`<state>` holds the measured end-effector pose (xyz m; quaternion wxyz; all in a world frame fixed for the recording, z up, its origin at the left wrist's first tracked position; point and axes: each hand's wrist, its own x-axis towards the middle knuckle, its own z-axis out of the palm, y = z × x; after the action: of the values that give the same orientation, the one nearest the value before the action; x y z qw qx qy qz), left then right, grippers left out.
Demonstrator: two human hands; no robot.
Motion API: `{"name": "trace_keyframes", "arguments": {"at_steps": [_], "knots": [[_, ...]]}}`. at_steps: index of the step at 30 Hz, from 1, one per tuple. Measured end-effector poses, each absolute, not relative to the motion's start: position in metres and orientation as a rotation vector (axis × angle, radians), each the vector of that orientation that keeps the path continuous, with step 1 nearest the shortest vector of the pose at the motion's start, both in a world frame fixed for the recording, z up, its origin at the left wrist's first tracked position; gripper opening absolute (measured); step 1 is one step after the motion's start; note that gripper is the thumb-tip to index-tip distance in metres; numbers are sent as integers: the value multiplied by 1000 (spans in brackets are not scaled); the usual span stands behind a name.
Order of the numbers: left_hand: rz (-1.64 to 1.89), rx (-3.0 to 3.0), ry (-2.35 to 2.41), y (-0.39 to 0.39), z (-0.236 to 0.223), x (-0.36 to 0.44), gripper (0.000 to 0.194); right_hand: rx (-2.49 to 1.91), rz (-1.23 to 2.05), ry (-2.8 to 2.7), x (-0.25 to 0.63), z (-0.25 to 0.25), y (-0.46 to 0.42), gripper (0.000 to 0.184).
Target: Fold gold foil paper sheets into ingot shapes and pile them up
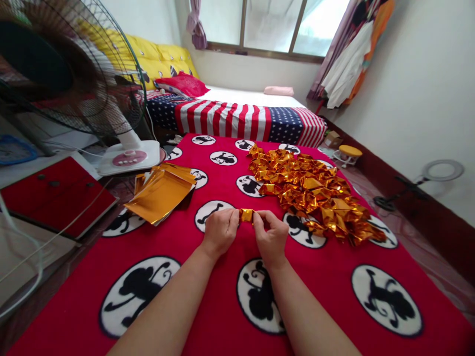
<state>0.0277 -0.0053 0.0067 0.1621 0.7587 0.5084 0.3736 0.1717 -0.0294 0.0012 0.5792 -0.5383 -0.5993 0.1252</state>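
Between my two hands, low over the red cloth, is a small piece of folded gold foil paper (247, 215). My left hand (221, 228) pinches its left end, fingers closed. At the opposite end, my right hand (271, 235) grips it between thumb and fingers. The ends of the piece are hidden by my fingertips. Left of my hands lies a stack of flat gold foil sheets (163, 193). To the right spreads a large pile of folded gold foil pieces (308, 185), shiny and boat-like in shape.
The red cloth (208, 306) has white circles with black monkey figures. A fan (129, 148) stands at the left beside a red-fronted cabinet (55, 190). Behind is a bed with a striped and starred cover (226, 118). A yellow stool (350, 151) and ring light (443, 169) are at right.
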Motion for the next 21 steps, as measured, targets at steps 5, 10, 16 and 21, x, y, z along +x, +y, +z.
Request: {"name": "trace_keyframes", "arguments": {"at_steps": [5, 10, 16, 21], "knots": [[1022, 2188, 1448, -5, 7, 29, 39, -1284, 331, -1379, 171, 1, -30, 21], [963, 2104, 1443, -2, 7, 29, 40, -1311, 425, -1295, 172, -2, -27, 23], [1006, 1902, 1433, 4, 4, 28, 45, -1317, 551, -1180, 174, -7, -23, 22], [1015, 1843, 1458, 6, 3, 28, 45, -1298, 579, -1166, 173, -5, -23, 22]]}}
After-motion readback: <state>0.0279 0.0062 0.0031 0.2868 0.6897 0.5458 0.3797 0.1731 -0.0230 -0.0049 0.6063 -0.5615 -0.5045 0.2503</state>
